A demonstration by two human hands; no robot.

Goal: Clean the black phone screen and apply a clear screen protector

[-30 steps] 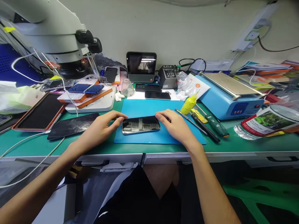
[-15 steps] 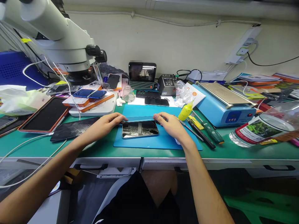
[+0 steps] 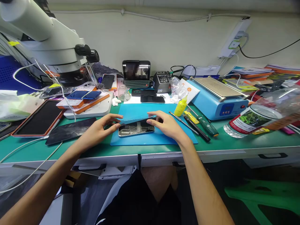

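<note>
A phone (image 3: 133,130) with a glossy dark screen lies flat on a blue mat (image 3: 164,137) at the front of the green bench. Just above it is a thin, clear, bluish sheet (image 3: 136,119), tilted, its near edge over the phone's far side. My left hand (image 3: 100,129) pinches the sheet's left end with thumb and fingertips. At the sheet's right end, the fingers of my right hand (image 3: 167,125) grip it, over the phone's right end.
A microscope (image 3: 53,47) overhangs the left side, above a tablet (image 3: 37,117) and a cracked dark panel (image 3: 70,129). A yellow bottle (image 3: 180,106), screwdrivers (image 3: 203,125), a blue heating plate (image 3: 217,98) and a lying plastic bottle (image 3: 253,120) crowd the right. A small monitor (image 3: 136,73) stands behind.
My hands were at the phone's two ends with nothing lifted. They now hold a thin sheet by its ends, first beyond the phone's far edge, now tilted over the screen.
</note>
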